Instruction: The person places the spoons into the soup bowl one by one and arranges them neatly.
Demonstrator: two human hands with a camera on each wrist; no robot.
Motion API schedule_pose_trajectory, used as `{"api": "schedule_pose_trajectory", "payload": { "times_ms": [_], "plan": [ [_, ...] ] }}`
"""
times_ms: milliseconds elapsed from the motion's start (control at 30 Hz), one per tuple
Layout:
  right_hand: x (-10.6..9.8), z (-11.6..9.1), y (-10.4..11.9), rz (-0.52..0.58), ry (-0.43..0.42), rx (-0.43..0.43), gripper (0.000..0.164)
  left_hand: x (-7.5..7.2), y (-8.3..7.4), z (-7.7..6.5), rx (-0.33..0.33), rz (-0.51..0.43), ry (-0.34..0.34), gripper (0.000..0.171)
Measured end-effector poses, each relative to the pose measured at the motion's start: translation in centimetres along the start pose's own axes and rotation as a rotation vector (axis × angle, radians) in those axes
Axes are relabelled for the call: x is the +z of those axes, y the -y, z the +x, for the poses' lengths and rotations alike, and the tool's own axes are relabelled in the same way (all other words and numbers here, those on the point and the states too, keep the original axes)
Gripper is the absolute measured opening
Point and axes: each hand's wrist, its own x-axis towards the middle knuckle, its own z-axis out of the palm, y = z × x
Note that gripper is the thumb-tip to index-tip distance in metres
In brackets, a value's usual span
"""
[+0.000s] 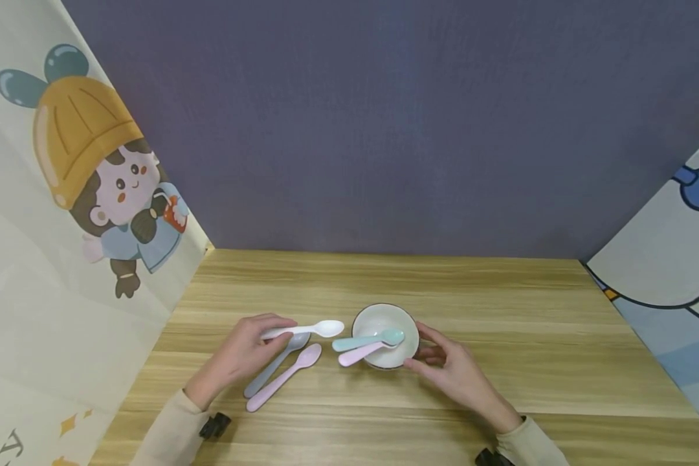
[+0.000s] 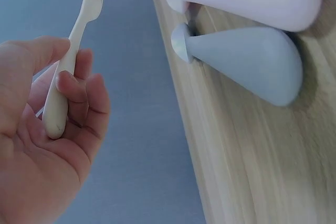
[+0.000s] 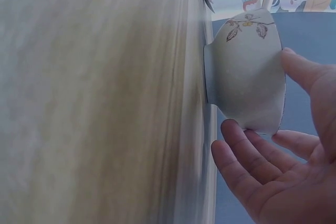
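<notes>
Legible in the head view only at the bottom left corner: slanted grey lettering (image 1: 13, 444), printed on the pale left wall panel (image 1: 93, 343) and cut off by the edges of the picture. Clearest there, a single Y, tilted with the slope of the panel. Just below and to the left of that Y, a curved stroke, perhaps from a C, too cropped to settle. Up and to the right, on the same panel, gold sparkle shapes (image 1: 68, 424), purely pictorial. In the left wrist view, near the handle end of the white spoon (image 2: 55, 109), a faint mark (image 2: 59, 128), too small to read.
</notes>
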Motion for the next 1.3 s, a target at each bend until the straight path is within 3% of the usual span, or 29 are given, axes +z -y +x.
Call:
{"api": "schedule_pose_trajectory", "payload": {
  "times_ms": [567,1300],
  "plan": [
    [0.1,-0.2,0.1,0.021,0.0,0.009,0.084,0.3,-0.7,0.9,-0.003,0.022,0.031,0.022],
    [0.1,-0.1,0.2,0.028,0.012,0.018,0.085,1.5,-2.0,2.2,0.008,-0.054,0.073,0.023]
  ]
}}
